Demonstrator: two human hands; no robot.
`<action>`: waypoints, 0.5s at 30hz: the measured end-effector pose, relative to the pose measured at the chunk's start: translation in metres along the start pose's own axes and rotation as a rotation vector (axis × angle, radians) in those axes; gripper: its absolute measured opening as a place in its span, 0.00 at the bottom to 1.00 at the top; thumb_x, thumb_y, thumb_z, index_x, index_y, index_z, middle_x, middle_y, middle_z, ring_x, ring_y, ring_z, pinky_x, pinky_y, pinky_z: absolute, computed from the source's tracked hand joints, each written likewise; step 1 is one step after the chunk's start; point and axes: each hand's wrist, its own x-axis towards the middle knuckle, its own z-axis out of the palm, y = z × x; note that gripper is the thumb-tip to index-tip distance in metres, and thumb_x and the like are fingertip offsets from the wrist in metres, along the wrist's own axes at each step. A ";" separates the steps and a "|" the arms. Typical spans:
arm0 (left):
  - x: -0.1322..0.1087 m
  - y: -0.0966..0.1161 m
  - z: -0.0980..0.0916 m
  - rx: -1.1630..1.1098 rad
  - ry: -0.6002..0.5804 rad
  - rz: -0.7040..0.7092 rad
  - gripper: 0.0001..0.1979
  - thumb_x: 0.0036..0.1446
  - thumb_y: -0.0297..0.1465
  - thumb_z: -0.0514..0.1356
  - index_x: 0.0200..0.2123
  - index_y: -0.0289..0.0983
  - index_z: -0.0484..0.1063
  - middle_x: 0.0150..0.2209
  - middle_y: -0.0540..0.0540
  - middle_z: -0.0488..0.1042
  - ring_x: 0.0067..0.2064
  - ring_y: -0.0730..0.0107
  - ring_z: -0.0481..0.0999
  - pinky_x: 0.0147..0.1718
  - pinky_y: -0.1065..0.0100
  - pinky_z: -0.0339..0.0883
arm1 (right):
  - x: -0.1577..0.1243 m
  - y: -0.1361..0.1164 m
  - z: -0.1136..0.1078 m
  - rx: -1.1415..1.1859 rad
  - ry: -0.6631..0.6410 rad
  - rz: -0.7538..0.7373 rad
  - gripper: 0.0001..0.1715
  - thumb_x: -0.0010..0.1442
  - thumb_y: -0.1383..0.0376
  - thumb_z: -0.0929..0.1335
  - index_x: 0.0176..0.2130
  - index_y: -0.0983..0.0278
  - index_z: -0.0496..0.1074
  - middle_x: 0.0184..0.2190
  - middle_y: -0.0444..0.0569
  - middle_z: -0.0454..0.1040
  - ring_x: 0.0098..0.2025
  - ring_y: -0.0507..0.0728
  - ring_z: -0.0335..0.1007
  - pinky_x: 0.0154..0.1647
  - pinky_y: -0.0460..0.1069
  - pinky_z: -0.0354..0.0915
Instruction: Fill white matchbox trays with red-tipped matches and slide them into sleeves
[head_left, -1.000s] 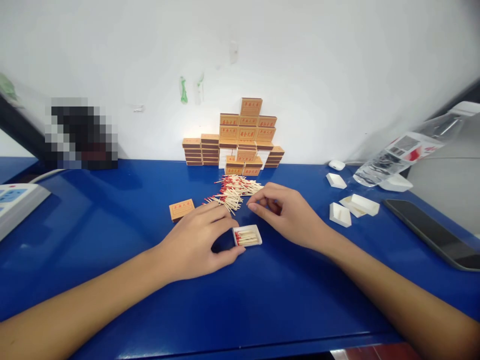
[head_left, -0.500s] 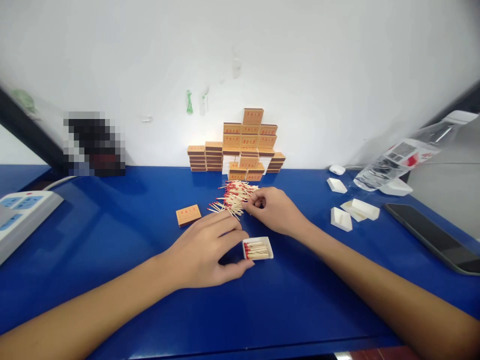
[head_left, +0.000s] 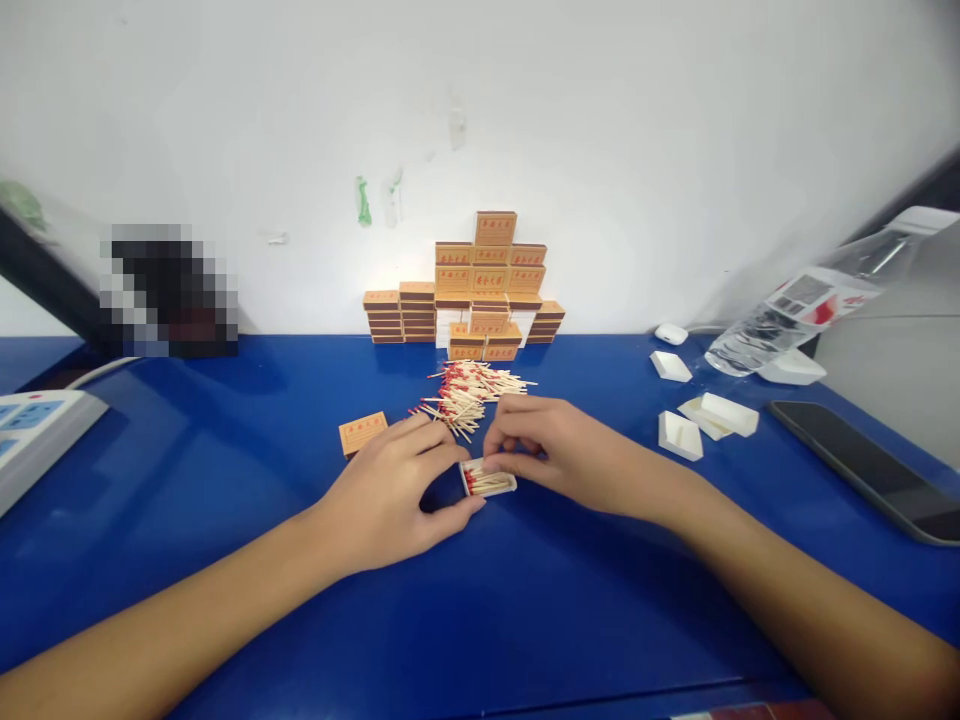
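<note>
A small white matchbox tray (head_left: 504, 489) lies on the blue table with red-tipped matches in it. My left hand (head_left: 397, 490) holds its left end, index finger at the far side and thumb at the near side. My right hand (head_left: 547, 445) is over the tray, thumb and fingertips pinched together on matches at its far side; the fingers partly hide them. Just beyond both hands is a loose pile of matches (head_left: 465, 395). An orange matchbox cover (head_left: 363, 432) lies flat beyond my left hand, partly covered by it.
Stacked matchboxes (head_left: 490, 280) stand against the wall. To the right are white tray pieces (head_left: 680, 436), a white earphone case (head_left: 671, 334), a tilted water bottle (head_left: 795, 300) and a phone (head_left: 862, 470). A power strip (head_left: 45, 430) sits at the left.
My right hand has moved from the match pile toward me, to the tray. The tray and my left hand appear slightly further left in view, as the camera has shifted a little.
</note>
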 end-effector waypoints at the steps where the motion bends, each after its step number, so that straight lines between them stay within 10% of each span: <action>1: 0.000 0.000 0.000 -0.001 0.004 0.011 0.12 0.65 0.37 0.66 0.45 0.35 0.79 0.40 0.42 0.78 0.43 0.56 0.76 0.43 0.54 0.74 | 0.000 0.002 0.001 -0.011 0.026 0.006 0.09 0.71 0.64 0.70 0.36 0.62 0.76 0.33 0.45 0.74 0.35 0.53 0.67 0.38 0.49 0.61; 10: -0.004 0.014 -0.001 -0.075 -0.034 0.224 0.12 0.65 0.36 0.65 0.46 0.33 0.79 0.38 0.43 0.77 0.39 0.61 0.76 0.42 0.57 0.75 | 0.021 0.014 0.022 -0.269 0.153 0.067 0.18 0.68 0.59 0.72 0.54 0.63 0.73 0.51 0.56 0.73 0.49 0.62 0.71 0.47 0.55 0.67; 15: -0.003 0.012 0.000 -0.037 -0.024 0.217 0.12 0.65 0.37 0.65 0.45 0.34 0.79 0.38 0.43 0.77 0.39 0.60 0.76 0.41 0.57 0.75 | 0.029 0.012 0.029 -0.329 0.169 0.056 0.07 0.71 0.62 0.70 0.45 0.64 0.73 0.49 0.56 0.72 0.49 0.61 0.70 0.47 0.54 0.67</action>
